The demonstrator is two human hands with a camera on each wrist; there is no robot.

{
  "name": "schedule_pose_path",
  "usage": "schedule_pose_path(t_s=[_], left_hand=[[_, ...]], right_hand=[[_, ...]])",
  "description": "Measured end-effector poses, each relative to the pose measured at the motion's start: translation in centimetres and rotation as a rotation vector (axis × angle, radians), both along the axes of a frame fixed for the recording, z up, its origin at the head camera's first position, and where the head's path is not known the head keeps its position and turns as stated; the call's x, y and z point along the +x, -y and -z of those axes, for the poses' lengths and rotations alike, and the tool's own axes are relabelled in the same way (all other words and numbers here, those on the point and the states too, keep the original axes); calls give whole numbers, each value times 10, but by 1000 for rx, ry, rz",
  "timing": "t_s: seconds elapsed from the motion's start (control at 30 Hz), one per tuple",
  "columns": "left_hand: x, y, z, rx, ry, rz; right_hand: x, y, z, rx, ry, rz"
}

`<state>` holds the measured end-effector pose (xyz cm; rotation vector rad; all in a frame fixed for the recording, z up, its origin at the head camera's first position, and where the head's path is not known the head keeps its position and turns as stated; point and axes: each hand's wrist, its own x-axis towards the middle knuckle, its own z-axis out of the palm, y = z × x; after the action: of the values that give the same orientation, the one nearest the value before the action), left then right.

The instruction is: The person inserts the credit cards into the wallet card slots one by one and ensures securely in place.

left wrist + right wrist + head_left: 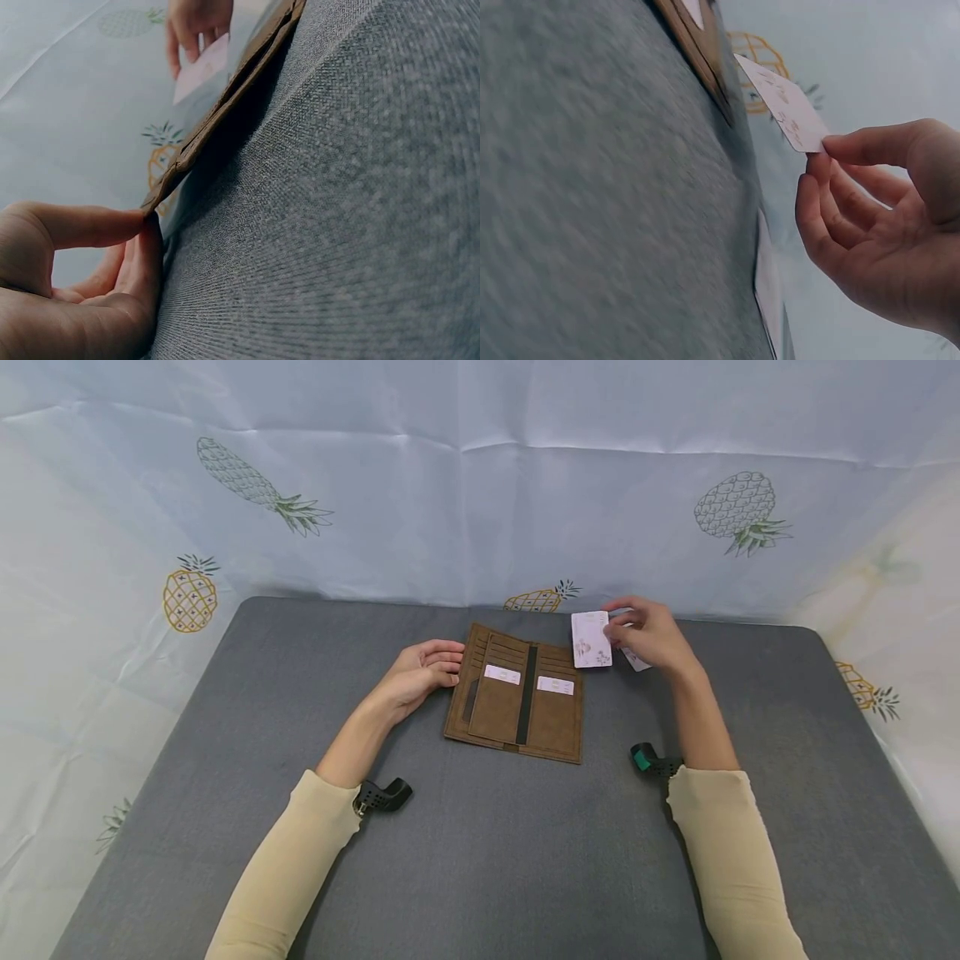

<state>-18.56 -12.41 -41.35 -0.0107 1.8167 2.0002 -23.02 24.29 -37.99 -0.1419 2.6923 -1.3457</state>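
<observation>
A brown bifold wallet (495,714) lies spread out on the grey table, with a pale card showing in a slot on each side of its dark centre strip. My left hand (420,677) pinches the wallet's left edge between thumb and fingers; in the left wrist view that edge (169,180) is lifted off the cloth. Between thumb and fingertips, my right hand (648,631) holds a pale pink printed card (591,641) by its right side, raised near the wallet's upper right corner. Another pale card (636,660) lies on the table below the right hand, partly covered by it.
Grey cloth covers the table (480,860). Behind it and at the sides hangs a white sheet (420,510) printed with pineapples. A black wrist camera (384,795) sits at the left cuff, and another camera (654,760) at the right cuff.
</observation>
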Motion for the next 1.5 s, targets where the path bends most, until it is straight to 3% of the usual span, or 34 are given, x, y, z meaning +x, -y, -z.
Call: schedule_pose_path(t_s=[0.33, 0.77, 1.5], left_hand=[[1, 1, 0, -21, 2, -6], [-1, -1, 0, -4, -1, -2], [-1, 0, 2, -17, -7, 4]], right_hand=[[-2, 23, 9, 0, -39, -68], [-2, 35, 14, -8, -64, -100], [0, 31, 10, 71, 30, -163]])
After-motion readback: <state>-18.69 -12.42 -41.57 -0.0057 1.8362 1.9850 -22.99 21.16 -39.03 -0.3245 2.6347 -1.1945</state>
